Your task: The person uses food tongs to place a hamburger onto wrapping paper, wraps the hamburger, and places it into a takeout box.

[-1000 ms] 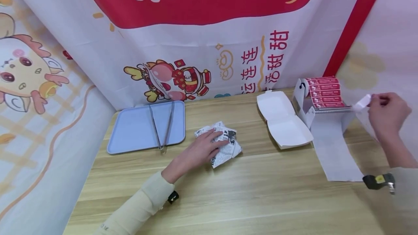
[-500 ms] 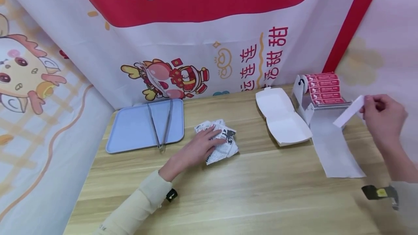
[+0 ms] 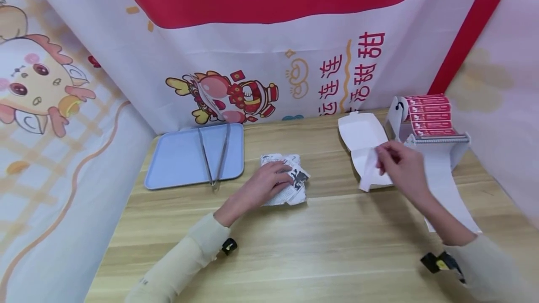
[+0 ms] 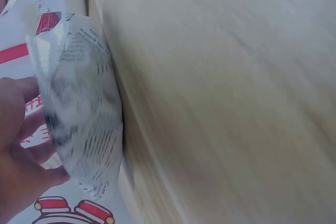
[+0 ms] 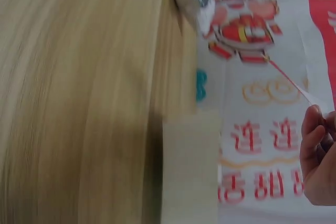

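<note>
My left hand (image 3: 269,183) rests on top of a flat packet (image 3: 296,193) folded in newspaper-print paper. In the left wrist view the fingers (image 4: 34,121) and thumb lie against the upper side of the packet (image 4: 86,108). My right hand (image 3: 402,167) pinches one end of a label sticker (image 3: 369,171) between thumb and fingertips. Its pale side shows in the head view, and a red edge shows in the right wrist view. The sticker hangs in the air in front of an open white box (image 3: 360,130), partly covering it.
A label dispenser (image 3: 438,139) with a roll of red labels (image 3: 430,113) stands at the right, its blank backing strip (image 3: 446,191) trailing onto the table. At the left, tongs (image 3: 214,162) lie across a blue tray (image 3: 168,162). A printed curtain (image 3: 252,46) hangs behind.
My right hand has pulled the sticker off at the dispenser and carried it left, to the front of the open box. The left hand stays on the packet, which has turned slightly.
</note>
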Tool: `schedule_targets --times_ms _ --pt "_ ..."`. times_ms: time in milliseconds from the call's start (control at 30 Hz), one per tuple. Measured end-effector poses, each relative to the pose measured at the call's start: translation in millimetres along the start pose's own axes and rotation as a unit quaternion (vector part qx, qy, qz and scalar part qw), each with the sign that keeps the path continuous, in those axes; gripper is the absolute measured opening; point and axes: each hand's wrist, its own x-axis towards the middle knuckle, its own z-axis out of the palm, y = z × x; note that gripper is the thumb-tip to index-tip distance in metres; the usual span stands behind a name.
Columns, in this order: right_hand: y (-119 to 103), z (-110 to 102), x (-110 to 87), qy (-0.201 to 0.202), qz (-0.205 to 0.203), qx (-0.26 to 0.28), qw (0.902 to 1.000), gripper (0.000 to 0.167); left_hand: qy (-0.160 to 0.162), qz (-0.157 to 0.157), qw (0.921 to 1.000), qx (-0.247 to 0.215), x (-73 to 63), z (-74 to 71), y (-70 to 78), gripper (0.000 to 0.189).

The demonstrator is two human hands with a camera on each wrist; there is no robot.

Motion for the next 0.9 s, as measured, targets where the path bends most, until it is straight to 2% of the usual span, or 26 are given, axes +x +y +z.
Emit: schedule_targets --times_ms 100,233,400,500,667,900 --pt "-9 33 2.1 -0.016 -0.019 0.015 0.9996 0.007 0.017 -0.008 0.9996 0.02 3.5 2.5 0.0 0.015" --pt "-25 67 7.1 -0.031 -0.024 0.024 0.9989 0.011 0.003 -0.032 0.9988 0.038 3.9 4.4 -0.2 0.028" --pt "-46 90 10.5 -0.038 0.005 0.053 0.9978 0.015 -0.035 -0.04 0.9968 0.059 4.0 5.1 -2.1 0.036" --pt "-49 100 11.4 -0.037 0.026 0.067 0.9967 0.017 -0.042 -0.041 0.9962 0.064 5.1 3.6 -1.8 0.036" --pt "-50 117 10.3 -0.034 0.051 0.079 0.995 0.02 -0.045 -0.046 0.996 0.063 5.6 1.0 -2.2 0.036" --pt "-12 145 4.1 -0.014 0.05 0.101 0.9935 0.021 -0.056 -0.053 0.9953 0.058 5.0 4.2 -2.2 0.037"
